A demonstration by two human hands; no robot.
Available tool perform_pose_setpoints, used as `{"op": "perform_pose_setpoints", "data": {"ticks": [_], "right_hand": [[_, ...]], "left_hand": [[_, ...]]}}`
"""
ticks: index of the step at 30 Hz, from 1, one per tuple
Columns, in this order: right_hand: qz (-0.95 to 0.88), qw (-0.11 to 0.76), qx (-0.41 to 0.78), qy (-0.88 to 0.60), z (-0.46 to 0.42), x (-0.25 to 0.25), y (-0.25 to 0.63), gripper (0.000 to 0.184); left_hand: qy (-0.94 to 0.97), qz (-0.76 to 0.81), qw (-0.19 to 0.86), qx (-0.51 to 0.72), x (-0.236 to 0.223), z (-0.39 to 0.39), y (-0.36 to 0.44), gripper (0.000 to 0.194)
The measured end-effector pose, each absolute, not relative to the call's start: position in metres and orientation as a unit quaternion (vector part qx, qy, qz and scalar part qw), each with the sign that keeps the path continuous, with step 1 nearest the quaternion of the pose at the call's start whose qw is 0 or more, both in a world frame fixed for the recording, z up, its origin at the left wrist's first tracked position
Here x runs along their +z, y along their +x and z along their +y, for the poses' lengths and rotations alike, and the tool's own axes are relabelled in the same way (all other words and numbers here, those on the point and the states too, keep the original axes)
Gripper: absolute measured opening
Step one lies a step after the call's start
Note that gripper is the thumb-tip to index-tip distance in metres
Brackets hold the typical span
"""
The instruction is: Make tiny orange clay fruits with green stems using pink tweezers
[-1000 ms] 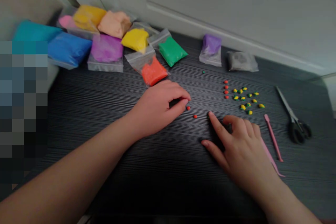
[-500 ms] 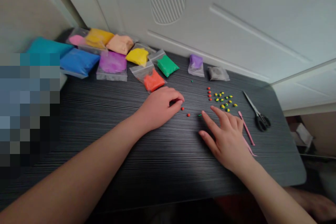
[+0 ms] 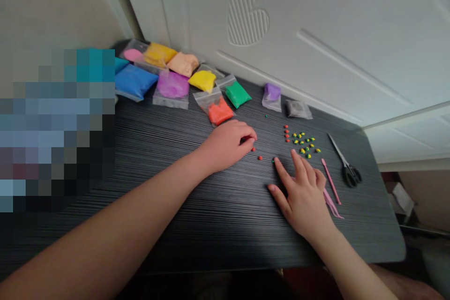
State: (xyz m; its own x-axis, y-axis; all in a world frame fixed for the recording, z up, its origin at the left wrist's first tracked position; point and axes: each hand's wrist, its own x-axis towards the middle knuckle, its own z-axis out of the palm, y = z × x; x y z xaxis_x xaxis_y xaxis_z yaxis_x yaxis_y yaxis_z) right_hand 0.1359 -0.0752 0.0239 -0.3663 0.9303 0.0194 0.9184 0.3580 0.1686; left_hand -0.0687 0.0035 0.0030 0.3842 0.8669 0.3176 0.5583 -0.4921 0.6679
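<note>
My left hand (image 3: pixel 230 145) rests on the dark table, its fingers curled and thumb and forefinger tips together. Whatever may be between them is too small to make out. Just by those fingertips lie two small red clay balls (image 3: pixel 260 158). My right hand (image 3: pixel 304 192) is open, fingers spread, with the forefinger tip on a small green clay piece (image 3: pixel 273 161) that it partly hides. Beyond the right fingers sit several yellow-and-green clay bits (image 3: pixel 302 151) and a short column of red clay bits (image 3: pixel 287 135).
Bags of coloured clay line the back, including a red bag (image 3: pixel 221 111), a green bag (image 3: pixel 238 94) and a purple bag (image 3: pixel 272 92). A pink tool (image 3: pixel 331 181), pink tweezers (image 3: pixel 331 204) and scissors (image 3: pixel 348 168) lie at the right. A tiny green dot (image 3: pixel 266 116) lies near the purple bag.
The camera view has turned, so the table's contents appear shifted to the right. My right forefinger now covers more of the green piece. The left hand keeps its curled pose.
</note>
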Motion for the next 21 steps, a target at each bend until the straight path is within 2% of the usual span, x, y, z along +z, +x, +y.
{"op": "perform_pose_setpoints", "data": {"ticks": [4,11,17,21], "right_hand": [[0.827,0.025,0.078,0.556,-0.067,0.024,0.131,0.051],[0.826,0.055,0.074,0.557,-0.079,0.023,0.137,0.052],[0.830,0.012,0.084,0.552,-0.067,0.020,0.129,0.051],[0.833,0.025,0.082,0.547,-0.076,0.021,0.133,0.050]], "left_hand": [[0.795,0.451,0.228,0.335,0.003,0.003,-0.069,0.019],[0.799,0.441,0.231,0.338,0.002,0.004,-0.069,0.017],[0.796,0.443,0.229,0.342,0.002,0.003,-0.069,0.016],[0.796,0.441,0.228,0.346,0.002,0.003,-0.069,0.016]]}}
